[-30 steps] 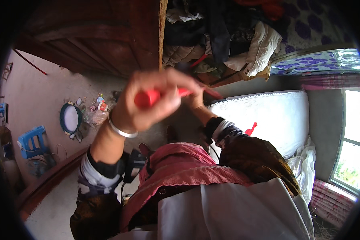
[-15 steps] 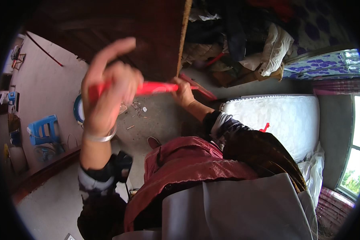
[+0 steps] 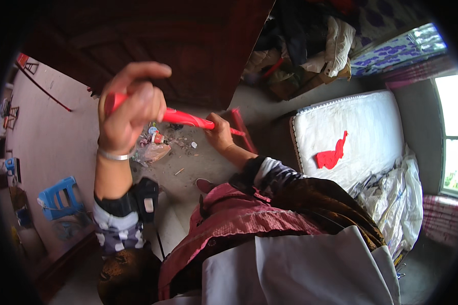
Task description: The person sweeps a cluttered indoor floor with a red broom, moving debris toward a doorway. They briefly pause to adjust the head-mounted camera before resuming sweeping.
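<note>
My left hand (image 3: 130, 114) is wrapped round the upper end of a red broom handle (image 3: 185, 119), its index finger sticking out. Lower on the same handle, my right hand (image 3: 221, 133) is closed round it. Beyond the right hand, the broom's red head (image 3: 243, 129) is down by the floor, near the bottom of a dark wooden door (image 3: 188, 46). Below the handle lies a heap of litter (image 3: 156, 147), with plastic wrapping, a red and white cup and small scraps on the concrete floor.
A blue plastic stool (image 3: 61, 197) stands at left. On the right, a white mattress (image 3: 310, 129) holds a red cloth (image 3: 332, 158), with crumpled clear plastic (image 3: 392, 195) beside it. Clothes (image 3: 339, 46) are piled in a box at the back. My shoe (image 3: 204, 185) is near the litter.
The view has shifted, so more of the litter and the red cloth shows. The broom handle now slopes down more to the right, with both hands still on it.
</note>
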Demonstrator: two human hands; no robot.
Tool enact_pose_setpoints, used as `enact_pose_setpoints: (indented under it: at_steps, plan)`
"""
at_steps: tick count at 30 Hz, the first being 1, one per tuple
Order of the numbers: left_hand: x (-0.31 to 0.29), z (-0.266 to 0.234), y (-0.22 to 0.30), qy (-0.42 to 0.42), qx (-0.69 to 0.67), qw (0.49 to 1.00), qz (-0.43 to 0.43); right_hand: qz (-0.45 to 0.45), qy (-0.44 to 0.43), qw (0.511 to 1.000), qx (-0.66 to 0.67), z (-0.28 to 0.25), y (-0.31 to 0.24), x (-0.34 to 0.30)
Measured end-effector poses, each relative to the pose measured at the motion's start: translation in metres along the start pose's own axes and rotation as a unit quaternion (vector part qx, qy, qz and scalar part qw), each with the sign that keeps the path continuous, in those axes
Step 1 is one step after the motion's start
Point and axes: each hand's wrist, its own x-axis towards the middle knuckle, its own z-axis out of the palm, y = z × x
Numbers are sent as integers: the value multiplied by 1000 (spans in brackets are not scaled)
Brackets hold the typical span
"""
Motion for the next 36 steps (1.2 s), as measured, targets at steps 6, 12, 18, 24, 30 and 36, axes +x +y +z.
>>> enact_pose_setpoints:
  at_steps: [6,12,18,24,30,36]
  plan:
    - [-44,-11,-16,-49,14,998,-27,-33,-57,997,-51,-38,21,-21]
    - [-107,-22,-69,160,-76,981,-75,85,-279,950,-113,10,60,-50]
    - [-148,-69,0,188,49,981,-18,-45,-277,960,-7,125,16,-43]
    - [-147,-76,60,141,181,973,-5,-35,-276,959,55,203,-52,-3]
    - [-140,-60,101,98,201,971,89,-101,-235,960,116,198,-103,8]
    - [-143,-64,97,397,166,882,193,-79,-155,980,100,183,-123,-19]
